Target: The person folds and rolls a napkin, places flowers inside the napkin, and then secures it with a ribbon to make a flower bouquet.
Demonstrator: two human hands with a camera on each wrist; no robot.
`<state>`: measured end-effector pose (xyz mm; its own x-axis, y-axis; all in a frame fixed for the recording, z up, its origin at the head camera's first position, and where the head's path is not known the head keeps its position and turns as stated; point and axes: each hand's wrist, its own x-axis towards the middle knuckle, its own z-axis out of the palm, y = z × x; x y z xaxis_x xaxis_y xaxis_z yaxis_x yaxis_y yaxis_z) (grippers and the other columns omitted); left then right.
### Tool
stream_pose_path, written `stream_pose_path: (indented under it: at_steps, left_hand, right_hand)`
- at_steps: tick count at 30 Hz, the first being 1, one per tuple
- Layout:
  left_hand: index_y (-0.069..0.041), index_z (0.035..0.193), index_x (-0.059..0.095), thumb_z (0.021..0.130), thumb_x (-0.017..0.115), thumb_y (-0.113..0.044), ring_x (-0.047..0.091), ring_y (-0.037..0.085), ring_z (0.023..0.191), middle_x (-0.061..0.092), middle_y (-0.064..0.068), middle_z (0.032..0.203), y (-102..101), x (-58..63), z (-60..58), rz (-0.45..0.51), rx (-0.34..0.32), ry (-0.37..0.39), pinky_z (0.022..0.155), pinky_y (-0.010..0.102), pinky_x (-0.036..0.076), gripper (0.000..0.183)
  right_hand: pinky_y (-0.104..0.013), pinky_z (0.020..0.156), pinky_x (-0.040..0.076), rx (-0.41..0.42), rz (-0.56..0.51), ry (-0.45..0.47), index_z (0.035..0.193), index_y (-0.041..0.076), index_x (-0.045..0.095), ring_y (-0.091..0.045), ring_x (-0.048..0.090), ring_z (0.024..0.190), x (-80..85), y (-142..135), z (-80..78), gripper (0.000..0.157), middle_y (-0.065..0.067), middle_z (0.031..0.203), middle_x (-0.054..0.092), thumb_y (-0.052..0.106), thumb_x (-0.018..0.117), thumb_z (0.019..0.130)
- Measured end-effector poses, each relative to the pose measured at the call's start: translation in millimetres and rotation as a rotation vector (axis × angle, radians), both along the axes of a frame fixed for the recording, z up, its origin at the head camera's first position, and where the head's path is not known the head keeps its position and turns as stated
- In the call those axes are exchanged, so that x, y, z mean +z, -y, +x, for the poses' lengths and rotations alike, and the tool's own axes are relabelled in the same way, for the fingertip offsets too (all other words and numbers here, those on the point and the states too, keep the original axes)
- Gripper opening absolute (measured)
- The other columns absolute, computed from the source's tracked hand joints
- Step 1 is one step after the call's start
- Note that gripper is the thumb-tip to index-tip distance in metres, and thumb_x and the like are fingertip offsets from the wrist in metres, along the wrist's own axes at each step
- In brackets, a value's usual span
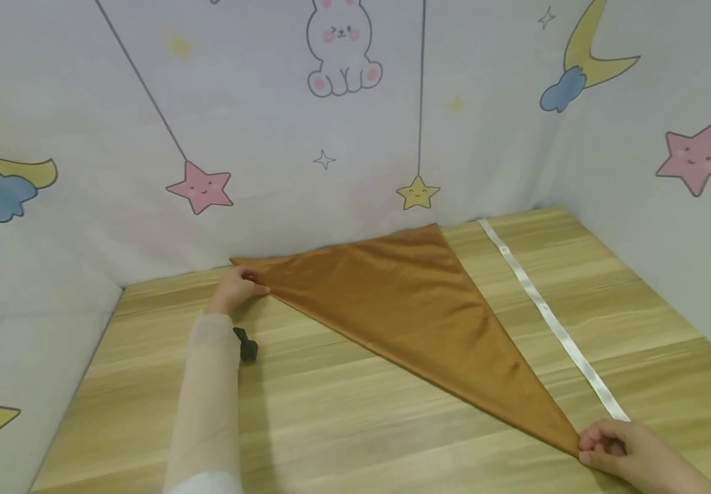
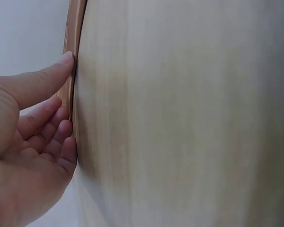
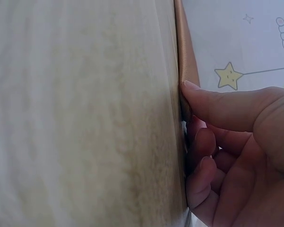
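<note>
A brown, silky cloth (image 1: 386,315) lies on the table in a triangle, with soft wrinkles over its right side. Near its far-left corner, my left hand (image 1: 238,289) holds the edge between thumb and fingers. In the left wrist view the thumb of that hand (image 2: 28,118) lies along the brown edge, the other fingers curled beside it. My right hand (image 1: 629,449) pinches the near-right tip of the cloth. The right wrist view shows the right hand's thumb (image 3: 227,109) pressing a stitched edge, and its fingers are bent.
Right of the cloth, a narrow white strip (image 1: 555,322) runs from the back edge of the wood-grain table (image 1: 355,425) towards my right hand. A small black object (image 1: 247,345) lies beside my left forearm. White printed curtains (image 1: 281,123) enclose the back and sides.
</note>
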<state>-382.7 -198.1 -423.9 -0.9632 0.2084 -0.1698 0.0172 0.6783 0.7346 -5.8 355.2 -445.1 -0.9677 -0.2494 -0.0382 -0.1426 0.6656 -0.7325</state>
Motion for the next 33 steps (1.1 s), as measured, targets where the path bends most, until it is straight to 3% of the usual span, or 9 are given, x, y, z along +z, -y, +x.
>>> stream_pose_path:
  at_steps: [9,16,25,33]
  left_hand:
    - [0.011,0.143,0.031,0.086,0.071,-0.017,0.044,0.038,0.120,0.045,0.031,0.135,8.3,-4.8,-4.8,-0.009,0.018,0.011,0.108,0.050,0.031,0.075]
    - [0.009,0.148,0.020,0.087,0.071,-0.021,0.018,0.046,0.141,0.018,0.031,0.153,9.9,-0.6,-5.9,-0.059,0.010,0.036,0.113,0.054,0.019,0.085]
    - [0.011,0.147,0.019,0.086,0.073,-0.024,0.016,0.049,0.140,0.017,0.035,0.151,12.2,4.1,-10.4,-0.123,-0.011,0.039,0.113,0.055,0.019,0.089]
    - [0.013,0.146,0.021,0.083,0.073,-0.040,0.012,0.053,0.139,0.011,0.039,0.150,10.5,7.2,-13.1,-0.200,-0.049,0.035,0.113,0.058,0.016,0.098]
  right_hand:
    - [-0.021,0.052,0.034,0.008,0.033,-0.009,0.086,0.010,0.063,0.008,0.041,0.067,-7.7,-5.8,-0.4,0.011,0.023,0.077,0.057,0.000,0.068,0.084]
    - [-0.022,0.052,0.035,0.016,0.012,0.012,0.086,0.008,0.063,0.008,0.042,0.067,-10.0,-8.2,-2.3,0.010,0.022,0.077,0.057,-0.001,0.067,0.085]
    - [-0.022,0.051,0.036,0.008,0.006,0.017,0.087,0.006,0.063,0.007,0.043,0.066,-8.4,-6.4,-3.6,0.008,0.022,0.076,0.055,0.000,0.067,0.085]
    - [-0.021,0.053,0.035,0.004,-0.001,0.050,0.087,0.007,0.065,0.007,0.042,0.068,-2.0,-3.7,-3.2,0.008,0.021,0.078,0.058,0.000,0.067,0.086]
